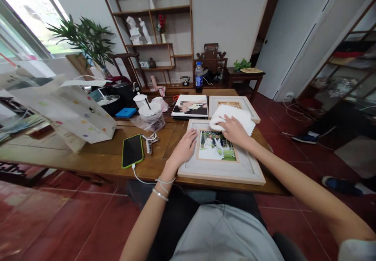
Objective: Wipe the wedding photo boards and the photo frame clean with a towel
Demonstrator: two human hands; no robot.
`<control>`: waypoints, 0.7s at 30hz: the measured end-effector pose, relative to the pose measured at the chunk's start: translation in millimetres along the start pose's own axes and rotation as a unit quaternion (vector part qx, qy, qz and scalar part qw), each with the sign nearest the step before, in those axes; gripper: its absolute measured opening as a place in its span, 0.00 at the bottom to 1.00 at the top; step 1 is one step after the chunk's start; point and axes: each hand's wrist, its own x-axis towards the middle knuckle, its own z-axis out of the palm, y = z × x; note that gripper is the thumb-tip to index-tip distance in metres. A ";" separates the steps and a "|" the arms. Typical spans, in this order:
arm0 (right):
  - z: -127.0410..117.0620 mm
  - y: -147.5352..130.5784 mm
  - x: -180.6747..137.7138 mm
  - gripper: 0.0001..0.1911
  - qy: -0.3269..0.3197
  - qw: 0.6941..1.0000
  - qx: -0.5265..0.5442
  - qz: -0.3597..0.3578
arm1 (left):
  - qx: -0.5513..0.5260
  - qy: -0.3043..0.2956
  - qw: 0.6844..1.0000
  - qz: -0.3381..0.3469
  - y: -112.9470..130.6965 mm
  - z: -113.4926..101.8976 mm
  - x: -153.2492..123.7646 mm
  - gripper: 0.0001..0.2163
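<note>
A light wooden picture frame [220, 174] lies flat at the table's front edge, with a wedding photo [214, 147] inside it. My left hand [187, 145] rests on the frame's left side, fingers laid out and holding nothing. A white cloth [232, 116] is bunched under my right hand [235, 131], which grips and presses it at the frame's upper border. Part of the cloth also covers a second picture frame [252, 110] lying behind the first. Beside that one is a white photo album [190, 105] with a picture on its cover.
On the wooden table [158, 165] a phone [132, 151] in a green case charges by cable. Left of it stands a paper bag [88, 116]. Further back are a blue box [125, 112], a lidded cup [149, 110] and a drink bottle [199, 77]. Another person's shoe [305, 138] shows at right.
</note>
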 end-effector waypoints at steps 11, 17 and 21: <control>-64.5 -73.2 -93.5 0.25 -0.140 0.965 0.178 -0.131 | 0.005 -0.002 1.000 -0.003 -2.2 2.4 -0.5 0.18; -64.2 -85.1 -116.3 0.31 -0.121 0.962 0.209 -0.132 | 0.006 0.004 1.000 -0.002 -0.7 2.0 -1.2 0.18; -42.3 -70.6 -95.7 0.32 -0.084 0.977 0.163 -0.108 | 0.004 0.001 1.000 -0.002 0.4 1.3 -1.0 0.18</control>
